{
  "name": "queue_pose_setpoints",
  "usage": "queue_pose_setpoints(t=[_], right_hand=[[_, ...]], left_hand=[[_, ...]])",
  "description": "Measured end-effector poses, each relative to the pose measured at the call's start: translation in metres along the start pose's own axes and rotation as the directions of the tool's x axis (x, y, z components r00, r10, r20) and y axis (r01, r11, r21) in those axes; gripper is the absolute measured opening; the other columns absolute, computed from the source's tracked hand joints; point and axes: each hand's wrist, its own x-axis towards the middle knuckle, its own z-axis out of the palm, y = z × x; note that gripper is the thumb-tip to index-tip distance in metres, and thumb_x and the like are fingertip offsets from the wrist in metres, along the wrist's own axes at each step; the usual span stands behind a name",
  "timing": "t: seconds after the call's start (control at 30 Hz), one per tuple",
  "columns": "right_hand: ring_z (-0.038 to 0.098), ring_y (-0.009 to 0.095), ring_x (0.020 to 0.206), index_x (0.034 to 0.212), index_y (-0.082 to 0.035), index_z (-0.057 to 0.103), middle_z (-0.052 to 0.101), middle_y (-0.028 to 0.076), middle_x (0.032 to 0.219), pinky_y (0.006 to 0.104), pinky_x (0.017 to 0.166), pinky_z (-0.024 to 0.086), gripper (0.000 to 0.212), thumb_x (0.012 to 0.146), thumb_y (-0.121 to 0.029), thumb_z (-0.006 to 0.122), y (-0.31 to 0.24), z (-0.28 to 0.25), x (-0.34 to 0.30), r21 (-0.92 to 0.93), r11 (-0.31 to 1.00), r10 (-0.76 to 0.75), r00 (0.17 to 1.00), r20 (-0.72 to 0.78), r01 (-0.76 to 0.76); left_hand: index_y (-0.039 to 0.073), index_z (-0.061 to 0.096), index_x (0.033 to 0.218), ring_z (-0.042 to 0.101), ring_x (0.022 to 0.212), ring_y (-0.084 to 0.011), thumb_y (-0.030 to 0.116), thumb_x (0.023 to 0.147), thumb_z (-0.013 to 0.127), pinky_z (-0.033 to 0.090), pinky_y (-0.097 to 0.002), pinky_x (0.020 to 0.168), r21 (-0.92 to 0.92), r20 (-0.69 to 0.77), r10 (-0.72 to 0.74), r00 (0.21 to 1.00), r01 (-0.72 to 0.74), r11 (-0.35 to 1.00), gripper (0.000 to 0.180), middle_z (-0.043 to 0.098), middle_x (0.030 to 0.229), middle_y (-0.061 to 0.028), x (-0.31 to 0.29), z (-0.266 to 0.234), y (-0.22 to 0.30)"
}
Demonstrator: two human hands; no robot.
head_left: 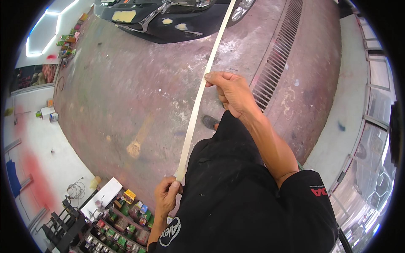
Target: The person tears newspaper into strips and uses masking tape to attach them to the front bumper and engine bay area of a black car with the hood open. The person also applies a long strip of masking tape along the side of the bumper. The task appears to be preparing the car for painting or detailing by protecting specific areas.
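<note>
A long, narrow strip of cream masking tape [195, 114] runs taut and slanting from low in front of my body up past the car. My left hand [167, 193] grips its lower end between thumb and fingers, beside my dark shirt. Farther up, my right hand [234, 90] pinches the strip's edge between thumb and forefinger, the other fingers curled. Above both hands, the tape passes in front of the dark car [168, 25], and its upper end lies outside the picture. Pale yellow patches [124, 16] show on the car's bumper.
A slotted floor drain [278, 55] runs along the stained concrete floor [114, 97] on the right. At the lower left stands a shelf unit [116, 223] crowded with cans and boxes, beside a white board [101, 198]. Glazed panels [377, 105] line the right side.
</note>
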Motion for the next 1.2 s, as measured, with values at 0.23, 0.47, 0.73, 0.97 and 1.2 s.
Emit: queue_pose_setpoints(t=[0.23, 0.47, 0.73, 0.97, 1.2], right_hand=[[0.027, 0.005, 0.054, 0.099, -0.002, 0.08, 0.041, -0.01, 0.062, 0.0266, 0.049, 0.029, 0.025, 0.103, -0.026, 0.08, 0.016, 0.008, -0.028, -0.103, 0.995, 0.014, 1.0, 0.024, -0.012], [0.045, 0.003, 0.062, 0.105, 0.001, 0.084, 0.073, 0.0, 0.086, 0.0237, 0.056, 0.036, 0.025, 0.103, -0.024, 0.079, 0.019, 0.012, -0.055, -0.086, 0.991, 0.108, 0.994, 0.014, -0.107], [0.066, 0.009, 0.097, 0.113, 0.005, 0.082, 0.079, 0.008, 0.1, 0.0231, 0.093, 0.049, 0.028, 0.105, -0.021, 0.078, 0.038, 0.023, -0.086, -0.031, 0.997, 0.068, 0.995, 0.076, -0.066], [0.067, 0.008, 0.095, 0.119, 0.009, 0.08, 0.08, 0.008, 0.106, 0.0225, 0.087, 0.053, 0.028, 0.105, -0.016, 0.078, 0.045, 0.032, -0.112, 0.006, 0.988, 0.154, 0.985, 0.081, -0.155], [0.066, 0.006, 0.094, 0.122, 0.009, 0.08, 0.079, 0.006, 0.103, 0.0218, 0.083, 0.052, 0.03, 0.105, -0.016, 0.079, 0.047, 0.035, -0.134, -0.031, 0.972, 0.233, 0.97, 0.077, -0.231]], left_hand=[[0.002, 0.073, 0.101, 0.061, 0.075, -0.0188, 0.01, 0.105, 0.073, 0.049, -0.0359, 0.072, 0.272, -0.004, 0.151, 0.989, -0.144, 0.952, 0.009, 0.067, 0.083, -0.0073, 0.003, 0.002, 0.004], [0.004, 0.074, 0.095, 0.061, 0.077, -0.0295, 0.008, 0.095, 0.078, 0.047, -0.0417, 0.073, 0.464, 0.048, 0.281, 0.959, -0.27, 0.844, 0.006, 0.066, 0.082, -0.0097, 0.007, 0.008, 0.022], [0.006, 0.073, 0.094, 0.06, 0.074, -0.0315, 0.007, 0.092, 0.079, 0.046, -0.0434, 0.071, 0.588, 0.121, 0.351, 0.928, -0.352, 0.728, 0.006, 0.064, 0.079, -0.0091, 0.008, 0.013, 0.044], [0.006, 0.072, 0.097, 0.058, 0.076, -0.0307, 0.01, 0.097, 0.076, 0.045, -0.0434, 0.071, 0.596, 0.105, 0.355, 0.929, -0.344, 0.726, 0.006, 0.063, 0.082, -0.0095, 0.004, 0.016, 0.047], [0.007, 0.074, 0.097, 0.06, 0.072, -0.0299, 0.009, 0.092, 0.08, 0.045, -0.0432, 0.067, 0.686, 0.091, 0.381, 0.92, -0.336, 0.646, 0.008, 0.065, 0.085, -0.0083, -0.001, 0.022, 0.052]])
